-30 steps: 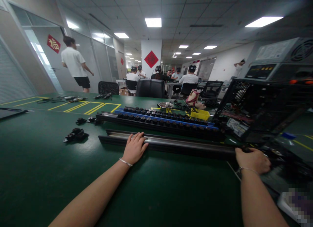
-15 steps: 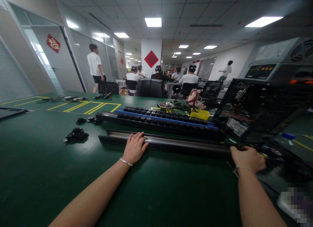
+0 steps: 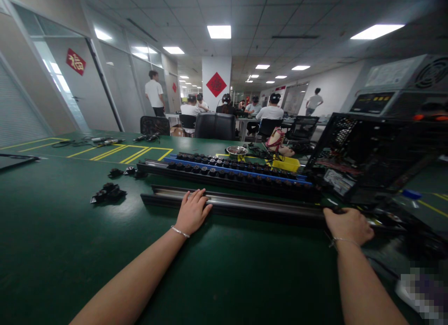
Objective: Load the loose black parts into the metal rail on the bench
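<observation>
A long black channel rail (image 3: 259, 207) with a shiny inner groove lies across the green table in front of me. My left hand (image 3: 192, 209) rests on its left half, fingers stretched over the near edge and lying on the groove. At the right end, my right hand (image 3: 346, 226) is closed with thumb and fingers round a small black part (image 3: 336, 210) at the groove. Most of that part is hidden by the fingers. Just behind lies another black rail with a blue strip (image 3: 238, 170), lined with several black socket-like pieces with silvery tops.
Loose black pieces (image 3: 108, 193) lie left of the rails. A metal bowl (image 3: 237, 151) and a yellow tray (image 3: 286, 164) sit behind. An open computer case (image 3: 381, 152) and a blue-capped bottle (image 3: 412, 197) stand at right. Several people sit or walk in the background.
My right hand has slid a little to the left along the rail with the small black part. My left hand has stayed put. Two people in the background have walked on.
</observation>
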### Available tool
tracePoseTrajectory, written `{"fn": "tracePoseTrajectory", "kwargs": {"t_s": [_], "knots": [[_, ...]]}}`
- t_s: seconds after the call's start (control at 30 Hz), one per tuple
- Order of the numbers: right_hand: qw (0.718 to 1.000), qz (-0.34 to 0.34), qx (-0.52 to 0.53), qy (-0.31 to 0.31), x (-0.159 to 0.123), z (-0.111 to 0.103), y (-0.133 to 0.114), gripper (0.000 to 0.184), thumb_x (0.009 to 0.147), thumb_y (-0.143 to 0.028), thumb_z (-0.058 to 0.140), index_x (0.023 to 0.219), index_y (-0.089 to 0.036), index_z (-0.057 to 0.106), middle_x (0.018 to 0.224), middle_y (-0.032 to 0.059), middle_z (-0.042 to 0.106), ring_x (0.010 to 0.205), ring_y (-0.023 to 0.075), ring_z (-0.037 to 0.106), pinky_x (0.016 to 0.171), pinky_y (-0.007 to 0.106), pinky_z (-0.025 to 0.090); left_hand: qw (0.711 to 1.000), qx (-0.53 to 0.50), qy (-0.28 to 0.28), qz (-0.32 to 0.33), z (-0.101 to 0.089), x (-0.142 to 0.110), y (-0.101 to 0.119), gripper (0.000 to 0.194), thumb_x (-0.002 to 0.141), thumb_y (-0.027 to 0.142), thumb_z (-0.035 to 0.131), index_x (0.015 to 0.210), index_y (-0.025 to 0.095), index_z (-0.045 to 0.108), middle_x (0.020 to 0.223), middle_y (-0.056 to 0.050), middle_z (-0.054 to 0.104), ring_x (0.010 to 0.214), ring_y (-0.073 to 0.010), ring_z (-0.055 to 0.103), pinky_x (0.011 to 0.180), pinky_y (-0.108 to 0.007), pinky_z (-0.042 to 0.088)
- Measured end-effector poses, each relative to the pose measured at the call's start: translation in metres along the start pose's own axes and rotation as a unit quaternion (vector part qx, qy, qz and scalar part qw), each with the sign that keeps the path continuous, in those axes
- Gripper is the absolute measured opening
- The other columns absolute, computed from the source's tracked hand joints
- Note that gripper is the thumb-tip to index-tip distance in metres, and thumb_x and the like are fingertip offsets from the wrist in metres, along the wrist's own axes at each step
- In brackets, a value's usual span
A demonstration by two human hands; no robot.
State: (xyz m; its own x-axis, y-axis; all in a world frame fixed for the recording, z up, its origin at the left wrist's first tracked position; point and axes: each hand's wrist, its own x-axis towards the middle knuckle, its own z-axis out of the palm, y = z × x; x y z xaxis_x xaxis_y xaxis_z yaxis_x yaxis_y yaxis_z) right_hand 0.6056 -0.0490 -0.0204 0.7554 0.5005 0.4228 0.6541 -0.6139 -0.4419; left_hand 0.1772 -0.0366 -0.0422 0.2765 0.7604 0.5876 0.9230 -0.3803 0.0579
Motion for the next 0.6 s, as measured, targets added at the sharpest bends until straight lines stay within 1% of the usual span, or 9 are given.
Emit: {"fn": "tracePoseTrajectory", "kwargs": {"t_s": [0.33,0.5,0.6], "knots": [[1.000,-0.029,-0.007,-0.011,-0.0009,0.0007,-0.0032,0.044,0.064,-0.049,0.049,0.091,-0.015,0.057,0.098,0.0175,0.059,0.096,0.0322,0.053,0.083,0.043,0.035,1.000,0.000,0.003,-0.003,-0.0002,0.0000,0.0004,0.029,0.087,0.040,0.038,0.097,0.024,0.060,0.128,-0.006,0.052,0.120,-0.0236,0.044,0.104,-0.047,0.026],[0.999,-0.038,0.005,-0.005,-0.0002,0.0047,-0.0036,0.040,0.061,-0.046,0.052,0.087,-0.016,0.058,0.094,0.0144,0.059,0.093,0.0321,0.053,0.085,0.046,0.034,1.000,0.008,0.000,-0.001,0.0009,-0.0002,0.0001,0.030,0.088,0.040,0.037,0.098,0.024,0.060,0.129,-0.006,0.052,0.120,-0.0231,0.044,0.104,-0.046,0.025],[0.999,-0.046,0.025,-0.009,0.0009,0.0079,-0.0023,0.039,0.062,-0.046,0.052,0.086,-0.016,0.057,0.093,0.0147,0.058,0.093,0.0337,0.052,0.086,0.050,0.033,1.000,0.008,0.002,0.000,0.0015,-0.0003,-0.0002,0.029,0.088,0.040,0.037,0.097,0.024,0.060,0.128,-0.006,0.052,0.120,-0.0230,0.044,0.104,-0.046,0.025]]}}
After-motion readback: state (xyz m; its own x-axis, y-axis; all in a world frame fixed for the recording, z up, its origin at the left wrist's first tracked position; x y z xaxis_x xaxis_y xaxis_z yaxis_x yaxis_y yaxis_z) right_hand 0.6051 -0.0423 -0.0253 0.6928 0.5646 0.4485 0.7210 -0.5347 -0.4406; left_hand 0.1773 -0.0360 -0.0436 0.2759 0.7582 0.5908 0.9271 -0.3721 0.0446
